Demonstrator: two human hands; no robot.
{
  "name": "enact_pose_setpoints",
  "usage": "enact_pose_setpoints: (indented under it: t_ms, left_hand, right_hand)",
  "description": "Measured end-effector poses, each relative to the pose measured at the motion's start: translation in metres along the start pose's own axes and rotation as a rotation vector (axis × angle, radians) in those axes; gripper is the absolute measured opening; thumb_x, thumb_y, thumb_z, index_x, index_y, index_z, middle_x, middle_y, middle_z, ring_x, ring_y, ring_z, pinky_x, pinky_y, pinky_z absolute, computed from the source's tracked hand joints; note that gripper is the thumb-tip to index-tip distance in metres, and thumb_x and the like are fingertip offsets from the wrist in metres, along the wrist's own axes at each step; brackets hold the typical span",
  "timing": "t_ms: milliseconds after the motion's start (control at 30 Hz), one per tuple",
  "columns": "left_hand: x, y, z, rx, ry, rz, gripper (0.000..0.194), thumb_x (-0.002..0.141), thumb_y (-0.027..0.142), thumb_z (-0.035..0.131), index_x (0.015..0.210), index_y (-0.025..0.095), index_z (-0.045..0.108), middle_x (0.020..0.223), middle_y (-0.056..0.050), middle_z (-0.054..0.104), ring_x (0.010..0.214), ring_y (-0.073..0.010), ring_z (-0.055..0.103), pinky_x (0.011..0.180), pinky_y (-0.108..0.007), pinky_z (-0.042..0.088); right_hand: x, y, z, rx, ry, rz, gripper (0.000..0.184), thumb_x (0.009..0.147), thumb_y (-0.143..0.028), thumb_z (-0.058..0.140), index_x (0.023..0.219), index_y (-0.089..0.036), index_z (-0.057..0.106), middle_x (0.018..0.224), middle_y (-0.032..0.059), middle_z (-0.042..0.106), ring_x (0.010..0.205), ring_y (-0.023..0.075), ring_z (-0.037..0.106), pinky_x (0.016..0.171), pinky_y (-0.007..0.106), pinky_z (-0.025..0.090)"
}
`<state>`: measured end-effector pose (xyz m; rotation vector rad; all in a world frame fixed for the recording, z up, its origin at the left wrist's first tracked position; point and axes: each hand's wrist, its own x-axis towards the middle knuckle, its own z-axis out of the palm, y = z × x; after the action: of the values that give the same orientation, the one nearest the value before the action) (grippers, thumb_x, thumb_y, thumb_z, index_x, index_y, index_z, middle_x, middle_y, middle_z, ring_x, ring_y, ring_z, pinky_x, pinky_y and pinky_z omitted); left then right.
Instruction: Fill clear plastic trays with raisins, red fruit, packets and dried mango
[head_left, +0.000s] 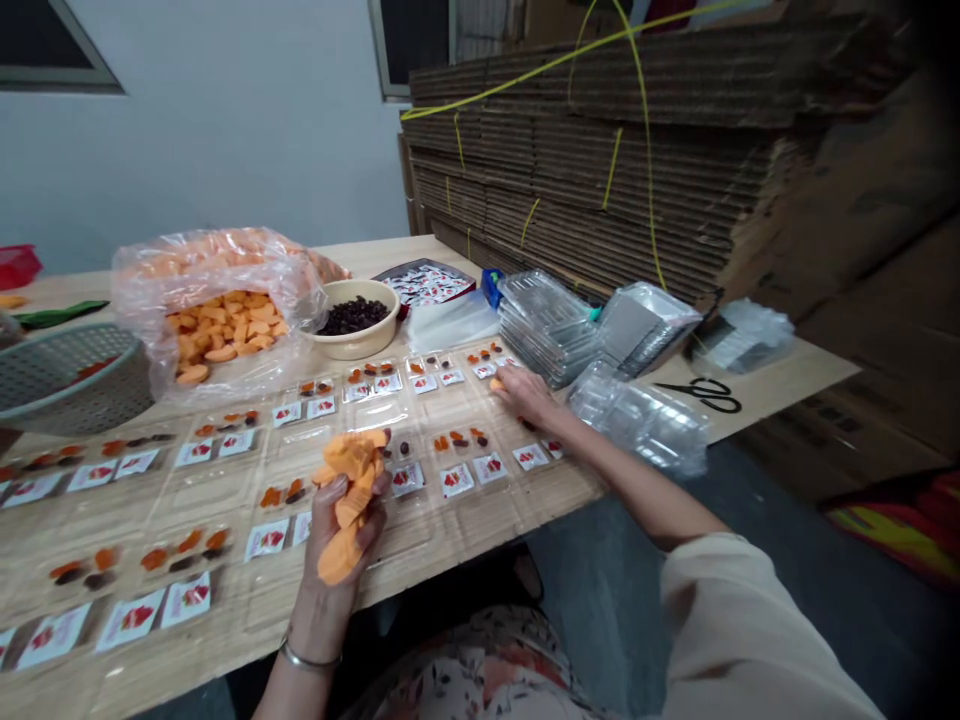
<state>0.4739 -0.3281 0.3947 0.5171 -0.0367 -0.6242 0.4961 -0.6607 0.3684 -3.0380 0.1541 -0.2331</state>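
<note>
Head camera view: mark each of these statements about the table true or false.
1. The left hand grips a bunch of orange slices. True.
2. The right hand holds the black-handled scissors. False: they lie apart from it on the table.
3. The beige bowl holds dark dried fruit. True.
4. The left wrist wears a watch. False: it wears a metal bangle.

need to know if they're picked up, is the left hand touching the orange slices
Touching. The head view shows the left hand curled around a bunch of orange slices, with the slices resting against the palm and fingers.
</note>
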Motion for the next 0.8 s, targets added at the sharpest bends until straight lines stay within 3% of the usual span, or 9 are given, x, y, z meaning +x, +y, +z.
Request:
enact_pose_setpoints:
  t_ms: [133, 200, 300, 367, 433, 500, 567, 700, 800]
  left_hand:
    - [0.0, -0.005, 0.006, 0.088, 0.02, 0.054, 0.053, 0.075, 0.022, 0.064, 0.127, 0.016, 0.053, 0.104, -0.01, 0.062, 0.063, -0.0087, 0.053, 0.025, -0.007, 0.031]
    - [0.001, -0.007, 0.007, 0.126, 0.032, 0.029, 0.048, 0.075, 0.025, 0.064, 0.121, 0.014, 0.056, 0.098, -0.008, 0.061, 0.062, -0.0084, 0.052, 0.026, -0.007, 0.031]
    - [0.006, -0.014, 0.005, 0.212, 0.02, -0.059, 0.044, 0.074, 0.031, 0.067, 0.113, 0.014, 0.058, 0.082, -0.004, 0.059, 0.057, -0.0078, 0.051, 0.028, -0.008, 0.033]
    - [0.008, -0.021, 0.004, 0.287, 0.012, -0.12, 0.043, 0.073, 0.035, 0.069, 0.108, 0.013, 0.058, 0.073, -0.002, 0.057, 0.05, -0.0068, 0.05, 0.029, -0.01, 0.036]
    - [0.008, -0.027, 0.004, 0.354, 0.021, -0.149, 0.044, 0.072, 0.038, 0.072, 0.106, 0.013, 0.057, 0.07, 0.0, 0.059, 0.044, -0.0058, 0.048, 0.03, -0.013, 0.04]
    - [0.007, -0.031, 0.003, 0.398, 0.042, -0.144, 0.046, 0.069, 0.039, 0.074, 0.103, 0.014, 0.055, 0.07, 0.0, 0.062, 0.04, -0.0058, 0.048, 0.03, -0.014, 0.041]
    - [0.005, -0.033, 0.001, 0.429, 0.088, -0.117, 0.045, 0.067, 0.04, 0.076, 0.097, 0.015, 0.055, 0.067, 0.001, 0.062, 0.038, -0.006, 0.048, 0.03, -0.015, 0.041]
    - [0.003, -0.032, -0.001, 0.455, 0.201, -0.035, 0.038, 0.066, 0.035, 0.08, 0.086, 0.015, 0.055, 0.06, 0.005, 0.057, 0.039, -0.0051, 0.048, 0.032, -0.014, 0.042]
    - [0.001, -0.03, 0.0, 0.409, 0.156, -0.028, 0.041, 0.066, 0.033, 0.081, 0.094, 0.014, 0.057, 0.066, 0.003, 0.059, 0.046, -0.007, 0.053, 0.032, -0.013, 0.042]
  right_hand:
    - [0.001, 0.0, 0.0, 0.004, -0.082, -0.034, 0.017, 0.095, -0.016, 0.051, 0.097, -0.011, 0.067, 0.109, 0.0177, 0.065, 0.1, 0.0251, 0.061, 0.083, 0.031, 0.045]
    - [-0.002, -0.011, -0.004, 0.089, -0.028, -0.092, 0.019, 0.095, -0.015, 0.049, 0.097, -0.01, 0.068, 0.107, 0.018, 0.065, 0.099, 0.0254, 0.06, 0.084, 0.033, 0.045]
    - [-0.015, -0.045, -0.021, 0.514, 0.118, -0.269, 0.023, 0.095, -0.027, 0.054, 0.109, -0.013, 0.066, 0.103, 0.0119, 0.067, 0.09, 0.021, 0.062, 0.079, 0.032, 0.05]
    - [-0.028, -0.075, -0.036, 0.832, 0.095, -0.418, 0.031, 0.095, -0.033, 0.056, 0.123, -0.018, 0.06, 0.108, 0.0079, 0.066, 0.08, 0.0156, 0.063, 0.069, 0.029, 0.052]
    - [-0.041, -0.103, -0.05, 0.944, 0.127, -0.568, 0.03, 0.095, -0.031, 0.057, 0.123, -0.02, 0.06, 0.114, 0.0078, 0.065, 0.088, 0.016, 0.062, 0.076, 0.032, 0.053]
    - [-0.05, -0.123, -0.06, 0.91, 0.221, -0.66, 0.022, 0.096, -0.025, 0.055, 0.114, -0.018, 0.064, 0.109, 0.0084, 0.066, 0.1, 0.0193, 0.06, 0.09, 0.04, 0.05]
    - [-0.056, -0.134, -0.064, 0.877, 0.261, -0.688, 0.019, 0.096, -0.023, 0.054, 0.11, -0.018, 0.066, 0.105, 0.0088, 0.067, 0.105, 0.0211, 0.059, 0.095, 0.044, 0.046]
    - [-0.065, -0.142, -0.066, 0.916, 0.206, -0.639, 0.02, 0.093, -0.028, 0.06, 0.111, -0.023, 0.066, 0.112, 0.0082, 0.067, 0.109, 0.0226, 0.058, 0.097, 0.044, 0.046]
    - [-0.069, -0.147, -0.063, 1.043, 0.176, -0.503, 0.013, 0.091, -0.029, 0.061, 0.102, -0.026, 0.068, 0.104, 0.005, 0.069, 0.099, 0.0218, 0.061, 0.092, 0.042, 0.048]
